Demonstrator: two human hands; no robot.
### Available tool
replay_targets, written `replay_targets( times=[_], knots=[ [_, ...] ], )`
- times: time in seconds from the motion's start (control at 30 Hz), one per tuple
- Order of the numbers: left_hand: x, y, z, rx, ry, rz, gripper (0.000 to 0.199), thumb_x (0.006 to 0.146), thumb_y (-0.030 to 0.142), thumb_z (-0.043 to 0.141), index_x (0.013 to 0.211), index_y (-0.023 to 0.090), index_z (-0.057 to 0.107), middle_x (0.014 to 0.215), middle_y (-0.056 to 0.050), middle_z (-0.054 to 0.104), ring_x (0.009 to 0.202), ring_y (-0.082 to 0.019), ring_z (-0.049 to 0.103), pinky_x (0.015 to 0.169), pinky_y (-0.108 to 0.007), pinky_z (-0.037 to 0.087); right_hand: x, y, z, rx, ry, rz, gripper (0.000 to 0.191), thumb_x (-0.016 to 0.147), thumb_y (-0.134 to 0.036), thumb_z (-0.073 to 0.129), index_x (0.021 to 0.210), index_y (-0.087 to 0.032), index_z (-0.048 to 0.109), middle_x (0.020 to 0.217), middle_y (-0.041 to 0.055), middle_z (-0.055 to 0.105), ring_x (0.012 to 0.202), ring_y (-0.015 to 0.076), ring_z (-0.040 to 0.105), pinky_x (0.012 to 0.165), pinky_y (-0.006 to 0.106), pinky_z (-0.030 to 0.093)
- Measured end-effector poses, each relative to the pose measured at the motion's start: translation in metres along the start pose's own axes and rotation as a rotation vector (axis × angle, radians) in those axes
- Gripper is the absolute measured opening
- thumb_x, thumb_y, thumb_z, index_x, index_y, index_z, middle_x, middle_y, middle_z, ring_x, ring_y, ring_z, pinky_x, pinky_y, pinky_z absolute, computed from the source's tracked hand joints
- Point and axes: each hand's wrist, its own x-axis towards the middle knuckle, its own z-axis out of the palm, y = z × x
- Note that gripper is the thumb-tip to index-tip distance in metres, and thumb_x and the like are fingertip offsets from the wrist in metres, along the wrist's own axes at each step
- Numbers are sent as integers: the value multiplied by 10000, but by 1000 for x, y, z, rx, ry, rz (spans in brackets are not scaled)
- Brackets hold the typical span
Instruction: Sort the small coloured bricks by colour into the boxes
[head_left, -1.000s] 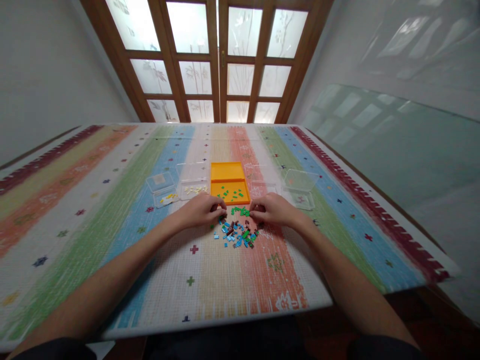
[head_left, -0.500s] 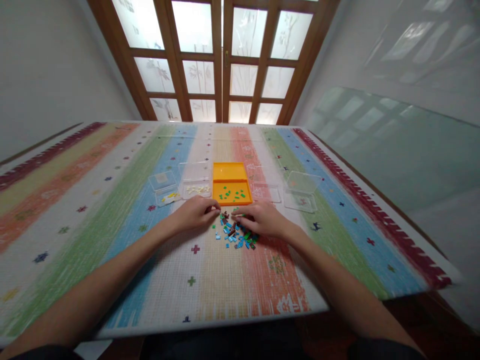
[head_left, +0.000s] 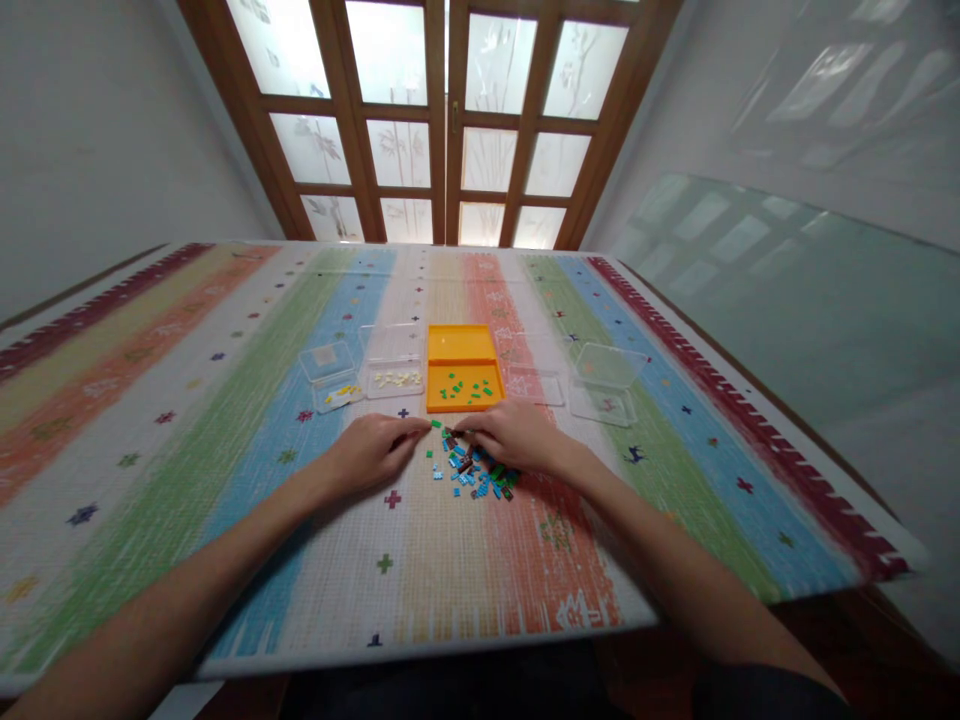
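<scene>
A loose pile of small building bricks (head_left: 466, 466), blue, brown and green, lies on the striped cloth. My left hand (head_left: 369, 450) is at the pile's left side, fingers pinched together, with a small green brick (head_left: 436, 424) at the fingertips. Over the pile's upper right, my right hand (head_left: 521, 436) has its fingers bent and closed near some dark brown bricks; whatever they hold is too small to make out. Just beyond the hands stands an open orange box (head_left: 465, 408) with several green bricks scattered inside.
Left of the orange box are two open clear boxes, one with cream pieces (head_left: 397, 379) and one with yellow pieces (head_left: 349, 391). To its right stand more open clear boxes (head_left: 600, 405). The striped tablecloth (head_left: 315, 580) covers the table; wooden glazed doors (head_left: 442, 180) rise behind.
My left hand has drawn slightly left and down from the pile, and a green brick now shows at its fingertips. My right hand has shifted a little to the left.
</scene>
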Motion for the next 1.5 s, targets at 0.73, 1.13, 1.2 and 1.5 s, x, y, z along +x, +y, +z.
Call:
replay_targets(
  times=[0.73,1.13,1.2,1.5],
  knots=[
    [2,12,5,167,-64,86,409,936,197,439,1237,218,715,870,-79,807,698,-175,721,618,-262,509,-1,1,-2,35,-30,-21,361,948,-196,517,1188,-274,774,969,72,803,785,181,684,641,285,359],
    [1,9,8,105,-4,122,354,953,203,452,1173,221,729,824,-62,787,668,-156,689,624,-255,506,-11,3,-5,136,-38,9,381,915,-171,501,1167,-255,774,1045,43,803,873,183,709,726,280,446],
    [-1,9,7,63,-16,135,371,956,197,450,1196,218,732,796,-58,783,652,-150,681,626,-253,509,-10,3,-4,115,-43,2,378,916,-171,502,1163,-251,776,1019,52,803,840,184,702,705,282,436],
    [-4,16,8,-15,-75,156,382,973,199,452,1242,192,723,895,-94,803,704,-160,705,648,-273,526,-16,3,-7,223,-69,-59,395,896,-122,515,1153,-246,788,1079,44,799,904,173,714,784,277,478]
  ],
)
